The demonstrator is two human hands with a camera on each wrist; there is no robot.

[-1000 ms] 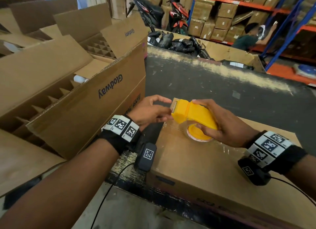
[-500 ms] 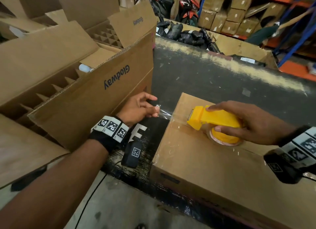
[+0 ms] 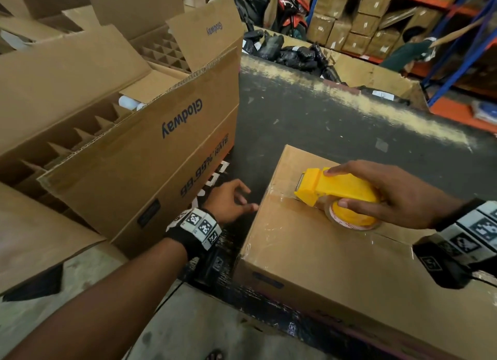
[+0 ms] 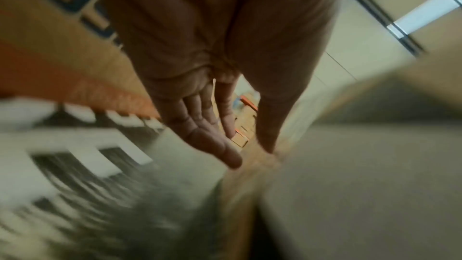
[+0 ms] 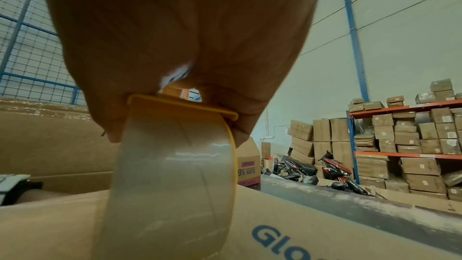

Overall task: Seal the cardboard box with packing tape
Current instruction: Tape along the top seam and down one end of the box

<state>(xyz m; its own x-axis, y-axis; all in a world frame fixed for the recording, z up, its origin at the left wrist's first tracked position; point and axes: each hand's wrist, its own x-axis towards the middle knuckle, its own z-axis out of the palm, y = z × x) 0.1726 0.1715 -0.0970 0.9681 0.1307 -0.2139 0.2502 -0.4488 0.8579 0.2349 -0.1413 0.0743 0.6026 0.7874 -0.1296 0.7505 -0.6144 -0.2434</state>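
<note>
A closed cardboard box (image 3: 317, 257) lies on the dark table. My right hand (image 3: 387, 195) grips a yellow tape dispenser (image 3: 341, 190) that rests on the box's top near its left end, over the flap seam. Its clear tape roll (image 5: 170, 167) touches the box top (image 5: 262, 215). Clear tape shines along the seam beneath the dispenser. My left hand (image 3: 228, 201) hovers beside the box's left end with fingers loosely spread and nothing in them. The left wrist view is blurred and shows the bare palm (image 4: 200, 126) beside a box edge.
A large open "Glodway" carton (image 3: 139, 155) with cardboard dividers stands close on the left. The dark table (image 3: 336, 123) stretches behind the box. Black bags (image 3: 293, 53), a motorbike and shelves of cartons (image 3: 376, 18) fill the background, with a person (image 3: 411, 47) at the right.
The dispenser came down from above the box's end onto its top and slid rightward. My left hand let go of the tape end and dropped lower beside the box.
</note>
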